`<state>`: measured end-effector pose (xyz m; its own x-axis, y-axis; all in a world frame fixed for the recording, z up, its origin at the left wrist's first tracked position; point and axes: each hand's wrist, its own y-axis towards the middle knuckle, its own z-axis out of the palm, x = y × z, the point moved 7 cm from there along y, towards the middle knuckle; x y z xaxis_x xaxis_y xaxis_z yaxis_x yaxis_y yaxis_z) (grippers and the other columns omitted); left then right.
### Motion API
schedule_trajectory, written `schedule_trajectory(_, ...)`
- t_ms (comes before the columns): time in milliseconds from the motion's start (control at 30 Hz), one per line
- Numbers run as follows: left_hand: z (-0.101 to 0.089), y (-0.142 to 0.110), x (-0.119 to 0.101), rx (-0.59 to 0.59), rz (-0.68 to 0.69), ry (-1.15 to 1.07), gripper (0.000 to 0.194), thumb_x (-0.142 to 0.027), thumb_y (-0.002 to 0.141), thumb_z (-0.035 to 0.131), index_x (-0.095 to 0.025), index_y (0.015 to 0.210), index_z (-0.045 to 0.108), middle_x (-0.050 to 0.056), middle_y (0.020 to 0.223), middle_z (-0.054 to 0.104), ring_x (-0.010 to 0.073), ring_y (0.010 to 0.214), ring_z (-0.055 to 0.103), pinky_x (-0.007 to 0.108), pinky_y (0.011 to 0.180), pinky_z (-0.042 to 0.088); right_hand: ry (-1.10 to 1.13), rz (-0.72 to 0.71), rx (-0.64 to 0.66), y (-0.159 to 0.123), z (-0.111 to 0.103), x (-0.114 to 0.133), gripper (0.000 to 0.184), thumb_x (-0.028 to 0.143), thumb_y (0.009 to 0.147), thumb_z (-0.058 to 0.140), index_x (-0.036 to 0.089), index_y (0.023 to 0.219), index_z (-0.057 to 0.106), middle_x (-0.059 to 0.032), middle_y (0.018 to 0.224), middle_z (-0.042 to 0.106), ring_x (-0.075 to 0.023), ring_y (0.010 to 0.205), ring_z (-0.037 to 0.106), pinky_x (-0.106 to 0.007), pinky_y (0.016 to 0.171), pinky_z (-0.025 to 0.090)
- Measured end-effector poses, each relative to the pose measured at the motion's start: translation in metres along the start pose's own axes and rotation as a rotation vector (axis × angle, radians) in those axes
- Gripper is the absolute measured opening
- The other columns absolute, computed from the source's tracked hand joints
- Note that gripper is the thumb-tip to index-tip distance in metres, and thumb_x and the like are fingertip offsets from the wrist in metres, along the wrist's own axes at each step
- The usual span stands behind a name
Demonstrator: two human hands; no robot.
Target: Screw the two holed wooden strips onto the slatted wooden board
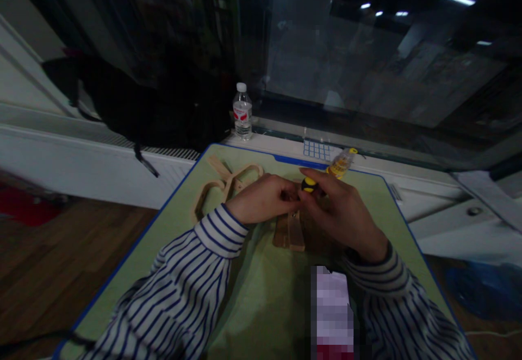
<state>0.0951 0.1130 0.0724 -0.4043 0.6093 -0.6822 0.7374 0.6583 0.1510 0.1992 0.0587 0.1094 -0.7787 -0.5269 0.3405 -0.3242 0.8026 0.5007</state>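
Note:
My right hand [340, 210] is closed around a short screwdriver [309, 185] with a yellow and black handle. Its tip is hidden behind the fingers. Close beside it, my left hand [265, 197] has its fingers drawn together at the wooden part; what they pinch is hidden. Below both hands a narrow wooden strip [296, 232] with a small hole or screw lies on a brown wooden board [280, 234]. To the left of my left hand lie light wooden frames [199, 199] with rounded corners, and a flat wooden piece [219, 167].
The green table [244, 305] has a blue edge. A yellow-capped bottle [343, 162] lies tilted at its far side. A phone-like object [332, 305], blurred out, is near my right sleeve. On the windowsill stands a water bottle [242, 112], beside a black bag [163, 99].

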Motion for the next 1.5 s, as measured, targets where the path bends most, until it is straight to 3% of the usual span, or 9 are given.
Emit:
schedule_trajectory(133,-0.0011,0.0,-0.0016,0.012,0.006,0.017,0.017,-0.025,0.08,0.057,-0.014,0.071,0.067,-0.002,0.062,0.063,0.0101,0.059,0.054,0.02,0.055,0.035,-0.009,0.021,0.016,-0.0001,0.0006,-0.001,0.04,0.028,0.09,0.051,0.02,0.129,0.05,-0.0085,0.109,0.069,-0.0202,0.091,0.066,-0.036,0.081,0.054)
schedule_trajectory(500,-0.0029,0.0,-0.0005,-0.032,-0.026,0.0,0.014,-0.025,0.079,0.06,-0.015,0.081,0.07,0.001,0.071,0.069,0.0123,0.067,0.06,0.02,0.059,0.039,-0.002,0.043,-0.037,-0.0012,0.0007,-0.0064,0.036,0.036,0.09,0.054,0.019,0.122,0.054,-0.0055,0.089,0.069,-0.0165,0.073,0.065,-0.031,0.07,0.054)
schedule_trajectory(733,0.0009,-0.0009,-0.001,0.024,-0.03,0.003,0.019,-0.025,0.081,0.056,-0.014,0.082,0.071,0.0,0.068,0.067,0.0115,0.064,0.057,0.02,0.058,0.037,0.017,-0.026,-0.004,-0.0009,-0.003,0.0001,0.041,0.028,0.09,0.052,0.022,0.13,0.049,-0.0083,0.107,0.068,-0.0198,0.091,0.066,-0.035,0.08,0.054)
schedule_trajectory(1067,-0.0009,0.0,-0.0017,-0.024,-0.02,-0.013,0.016,-0.027,0.078,0.061,-0.016,0.083,0.071,0.0,0.072,0.07,0.0123,0.068,0.061,0.02,0.06,0.039,0.024,-0.033,-0.016,-0.0007,-0.0029,-0.0008,0.034,0.03,0.092,0.052,0.019,0.124,0.055,-0.0068,0.097,0.068,-0.0162,0.081,0.064,-0.032,0.076,0.053)
schedule_trajectory(1400,0.0012,-0.0008,-0.0031,0.018,-0.002,-0.009,0.018,-0.027,0.082,0.058,-0.016,0.082,0.072,-0.001,0.068,0.068,0.0108,0.062,0.058,0.02,0.058,0.037,0.016,-0.033,0.015,-0.002,-0.0046,0.0017,0.041,0.028,0.091,0.053,0.015,0.13,0.051,-0.0103,0.11,0.067,-0.0177,0.092,0.065,-0.033,0.084,0.052)
schedule_trajectory(1500,0.0027,-0.0006,-0.0016,0.028,-0.018,0.004,0.019,-0.026,0.081,0.057,-0.015,0.085,0.073,-0.001,0.069,0.068,0.0111,0.062,0.057,0.02,0.058,0.037,0.031,-0.049,0.011,-0.0024,-0.0053,0.0021,0.039,0.024,0.09,0.053,0.017,0.129,0.052,-0.0083,0.108,0.068,-0.0156,0.087,0.065,-0.031,0.082,0.053)
